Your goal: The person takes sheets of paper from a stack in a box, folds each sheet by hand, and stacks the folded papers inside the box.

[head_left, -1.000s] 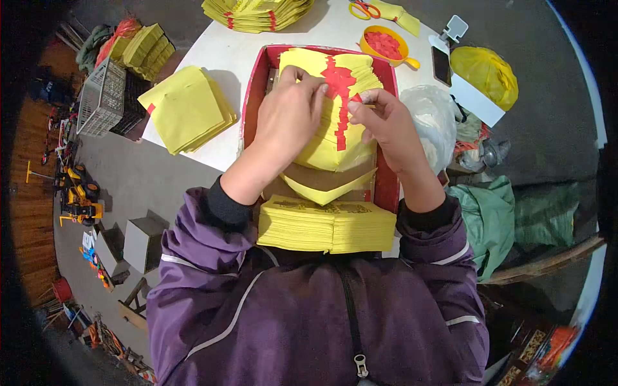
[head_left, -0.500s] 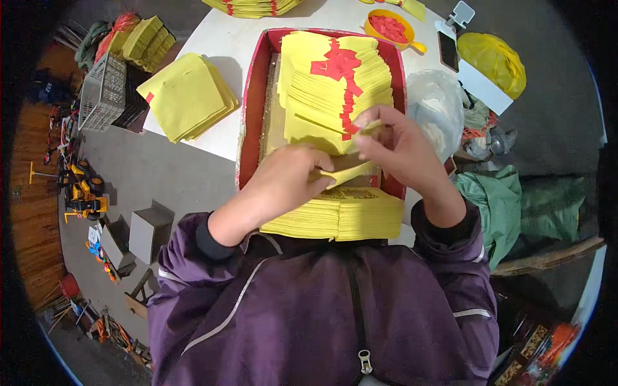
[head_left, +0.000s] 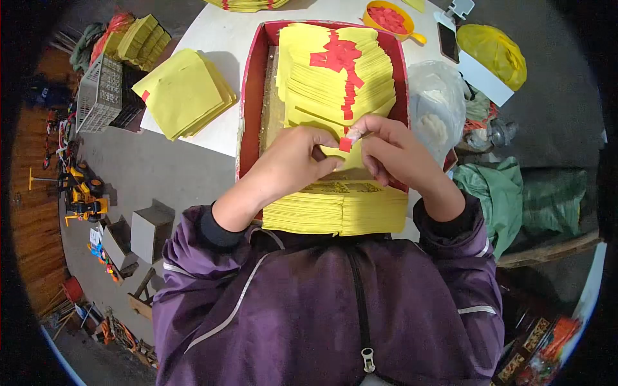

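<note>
A red-walled box (head_left: 248,128) holds an overlapping row of folded yellow paper (head_left: 309,80), with small red paper pieces along it. My left hand (head_left: 286,157) is closed at the left edge of the nearest yellow sheet (head_left: 351,164), thumb and forefinger around it. From the right, my right hand (head_left: 396,151) pinches a small red paper square (head_left: 346,145) against that sheet. Something whitish covers its forefinger tip. Just below both hands, a thick stack of yellow paper (head_left: 309,215) lies against the box's near end.
Left of the box, a yellow paper pile (head_left: 183,93) lies on the white table (head_left: 222,138). An orange bowl (head_left: 412,29) of red pieces stands at the back right, near a phone (head_left: 447,42). A clear plastic bag (head_left: 438,103) sits right of the box.
The curled yellow sheet between my hands now lies flatter against the row. My right hand has moved slightly down and left, and a red square now shows at its fingertips.
</note>
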Tool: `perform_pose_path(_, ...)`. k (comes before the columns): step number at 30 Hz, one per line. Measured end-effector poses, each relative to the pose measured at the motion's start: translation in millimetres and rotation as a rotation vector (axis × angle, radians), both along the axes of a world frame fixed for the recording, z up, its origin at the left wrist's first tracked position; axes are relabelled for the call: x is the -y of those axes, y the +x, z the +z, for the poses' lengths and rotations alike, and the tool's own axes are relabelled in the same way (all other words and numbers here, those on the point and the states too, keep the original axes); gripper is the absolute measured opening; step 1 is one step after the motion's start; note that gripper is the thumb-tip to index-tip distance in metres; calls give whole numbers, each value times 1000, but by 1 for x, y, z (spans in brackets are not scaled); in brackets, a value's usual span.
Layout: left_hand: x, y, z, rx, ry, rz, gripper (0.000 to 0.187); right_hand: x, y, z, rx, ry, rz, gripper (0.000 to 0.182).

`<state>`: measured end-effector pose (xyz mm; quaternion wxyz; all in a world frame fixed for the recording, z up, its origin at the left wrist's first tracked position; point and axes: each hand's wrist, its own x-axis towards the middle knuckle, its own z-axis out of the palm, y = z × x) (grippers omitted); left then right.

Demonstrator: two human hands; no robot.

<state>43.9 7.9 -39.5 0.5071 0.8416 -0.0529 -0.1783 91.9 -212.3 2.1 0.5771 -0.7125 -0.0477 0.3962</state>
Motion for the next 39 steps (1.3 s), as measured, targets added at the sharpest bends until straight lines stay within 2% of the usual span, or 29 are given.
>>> perform_pose_path(4,0,-3,-3,53,-49,14,12,-3,0,-2,3,-24,42,25)
perform_pose_path(9,-3,-5,2,-16,-14,-18,14,-5,-2,-5,-2,-30,57,24)
perform_pose_path(13,0,-9,6,84,-45,-33,13,-5,-3,-9,74,-42,112,22)
perform_pose_path(19,0,-8,8,33,-11,-41,15,-4,-6,-13,74,-103,144,24)
perform_pose_path(23,-3,-6,11,-37,34,-71,15,-8,-23,-28,786,-124,39,29)
perform_pose_path(29,0,-12,8,50,-100,-4,11,-7,-31,-27,742,-242,123,35)
perform_pose_path(33,3,-20,19,179,-130,73,10,-7,-34,-29,660,-194,14,34)
perform_pose_path(39,3,-18,21,202,-11,-51,12,-4,-41,-26,644,-227,42,36)
